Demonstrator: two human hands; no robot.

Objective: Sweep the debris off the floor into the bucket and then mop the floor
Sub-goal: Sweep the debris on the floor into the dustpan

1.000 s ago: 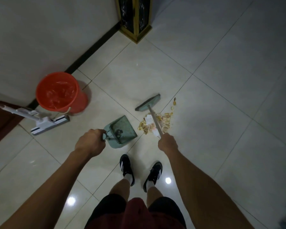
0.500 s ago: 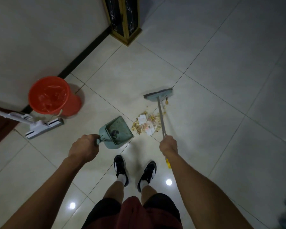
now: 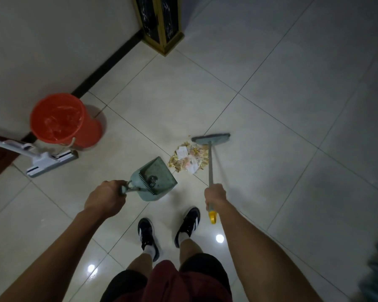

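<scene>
A pile of paper scraps and yellowish debris (image 3: pixel 189 159) lies on the pale tiled floor. My right hand (image 3: pixel 215 195) grips the grey shaft of a broom; its green head (image 3: pixel 212 138) rests on the floor just beyond the pile. My left hand (image 3: pixel 106 198) holds the handle of a green dustpan (image 3: pixel 155 178), which sits just left of and nearer than the pile, its mouth toward the debris. A red bucket (image 3: pixel 62 120) with a plastic liner stands at the left by the wall.
A white flat mop (image 3: pixel 50 161) lies on the floor next to the bucket, its handle running off the left edge. A dark, gold-trimmed pedestal (image 3: pixel 159 25) stands at the top by the wall's black skirting. My feet in black shoes (image 3: pixel 168 229) stand below the dustpan.
The broom head has swung from the pile's left side to beyond it on the right. The debris has gathered into a tighter pile beside the dustpan.
</scene>
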